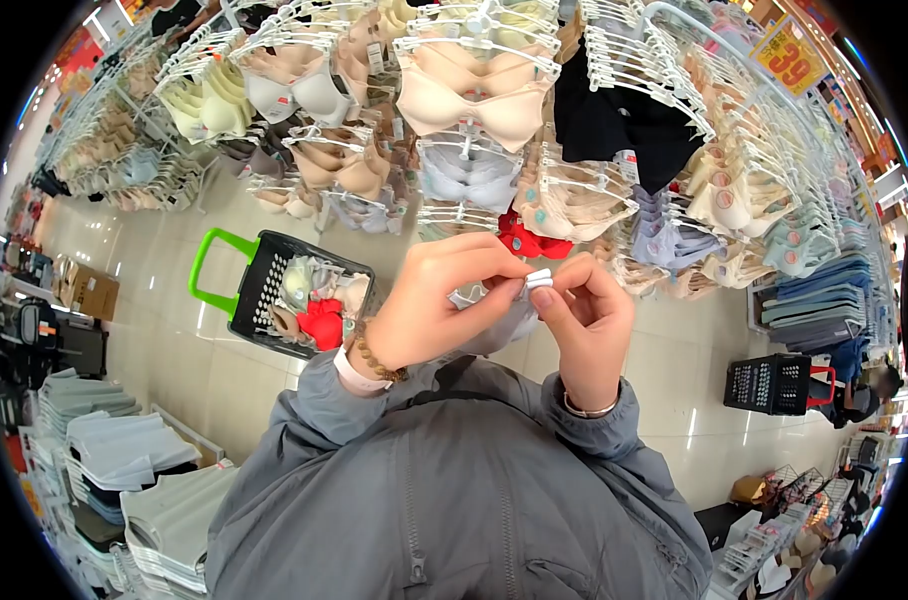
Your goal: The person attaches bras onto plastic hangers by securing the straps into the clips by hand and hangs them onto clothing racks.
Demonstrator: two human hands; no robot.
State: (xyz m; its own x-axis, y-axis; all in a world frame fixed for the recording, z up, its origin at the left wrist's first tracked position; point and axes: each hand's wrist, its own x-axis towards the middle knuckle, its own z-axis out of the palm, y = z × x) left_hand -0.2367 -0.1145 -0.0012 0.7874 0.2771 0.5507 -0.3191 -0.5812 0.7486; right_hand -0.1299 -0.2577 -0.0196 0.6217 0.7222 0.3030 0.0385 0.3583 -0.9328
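Small white piece (pixel 540 279), just right of frame centre, pinched between the fingertips of both hands. Left hand (pixel 436 300) comes at it from its left side: thumb and index closed together at the piece's left end. Right hand (pixel 592 325) sits on its right: thumb tip against the lower edge, index bent behind and above, other fingers curled loosely toward the palm. So the piece lies right in the gap between the two pinches, pale side showing, roughly level with a slight tilt. Exact type can't be told at this size.

Pale grey fabric (pixel 504 332) hangs just below and behind the fingers, partly hidden by the left hand; can't tell how it joins the piece.

Above the hands, top centre: rack of bras on white hangers, beige bra (pixel 474 108) in front, red garment (pixel 534 238) low down near the fingertips. Black garments (pixel 624 125) upper right of centre, price sign (pixel 788 54) reading 39 at upper right.

Left of centre, well apart from the piece: black basket (pixel 266 285) on the floor (pixel 164 290), green handle, red item (pixel 322 322) and pale garments inside.
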